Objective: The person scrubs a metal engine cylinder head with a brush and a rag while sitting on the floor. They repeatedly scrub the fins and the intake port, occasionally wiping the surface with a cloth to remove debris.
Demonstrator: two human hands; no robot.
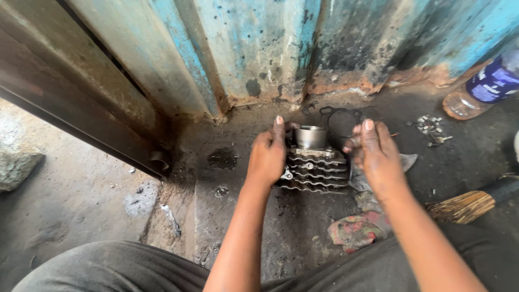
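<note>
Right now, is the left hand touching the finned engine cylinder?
Touching. The head view shows the left hand wrapped against the side of the finned engine cylinder, its fingers overlapping the fins with no gap showing.
</note>
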